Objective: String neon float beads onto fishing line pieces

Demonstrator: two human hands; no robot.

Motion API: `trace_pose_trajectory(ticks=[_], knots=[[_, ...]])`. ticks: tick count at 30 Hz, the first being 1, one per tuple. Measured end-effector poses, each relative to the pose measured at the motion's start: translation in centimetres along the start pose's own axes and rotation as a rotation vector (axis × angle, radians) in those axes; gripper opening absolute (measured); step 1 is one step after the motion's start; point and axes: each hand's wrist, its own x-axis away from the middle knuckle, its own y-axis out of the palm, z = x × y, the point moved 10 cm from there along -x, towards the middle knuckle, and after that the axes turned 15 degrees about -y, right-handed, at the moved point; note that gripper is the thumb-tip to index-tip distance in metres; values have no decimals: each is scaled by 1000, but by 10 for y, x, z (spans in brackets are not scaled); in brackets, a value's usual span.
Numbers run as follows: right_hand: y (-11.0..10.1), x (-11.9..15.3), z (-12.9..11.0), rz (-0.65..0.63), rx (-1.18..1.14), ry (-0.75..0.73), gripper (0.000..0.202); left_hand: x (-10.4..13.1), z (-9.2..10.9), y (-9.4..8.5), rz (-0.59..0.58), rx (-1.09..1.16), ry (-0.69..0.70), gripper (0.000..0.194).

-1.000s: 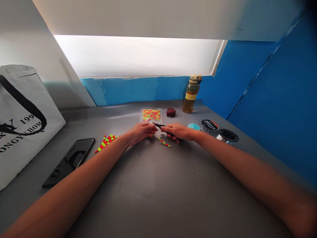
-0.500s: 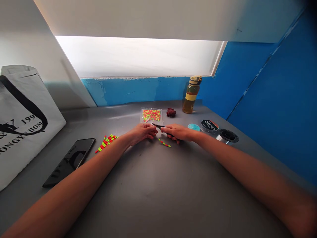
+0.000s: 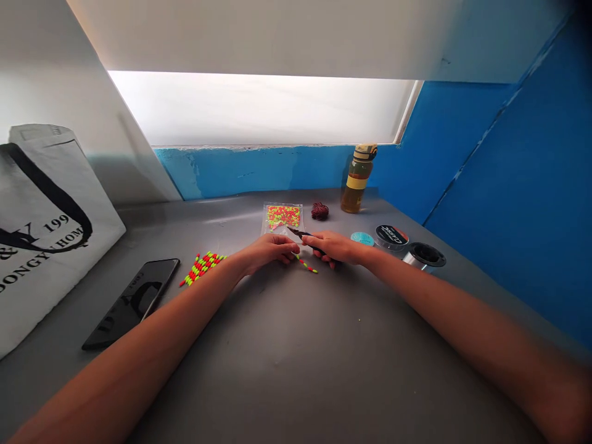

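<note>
Near the middle of the table, my left hand (image 3: 272,248) is closed in a pinch. At its fingertips is the upper end of a short strand of red and yellow-green oval beads (image 3: 307,265), which trails down to the right. My right hand (image 3: 333,246) is wrapped around small dark pliers (image 3: 300,234), their narrow jaws pointing up and left, just above the left fingertips and apart from them. Beyond the hands lies a clear plastic bag of the same beads (image 3: 283,216). A bundle of bead strands (image 3: 203,267) rests left of my left wrist, partly behind the forearm.
A dark phone (image 3: 132,302) lies left, beside a white bag with black handles (image 3: 41,240). Behind my right hand are a dark red cord bundle (image 3: 319,211) and a bottle (image 3: 356,185). Farther right sit a light-blue disc (image 3: 362,238), a round labelled case (image 3: 391,235) and a line spool (image 3: 425,254).
My left hand has shifted slightly right and down, away from the plier jaws, and its fingers have closed together. The bead strand's upper end now meets the fingertips. The pliers stay in my right hand.
</note>
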Motion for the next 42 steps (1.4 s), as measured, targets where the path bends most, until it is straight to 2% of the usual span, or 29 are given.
trace_pose_trajectory(ticks=[5,12,20,29,42], knots=[[0,2,2,8,-57,14,49,-1,-1,-7,44,54,-1,40],[1,3,1,10,-80,19,47,4,3,-3,12,39,3,39],[1,4,-2,8,-70,7,47,4,3,-3,44,-5,11,39],[1,4,-3,11,-69,-8,49,4,2,0,9,-2,-8,37],[0,4,-2,19,-54,-3,49,8,6,5,16,-64,-8,38]])
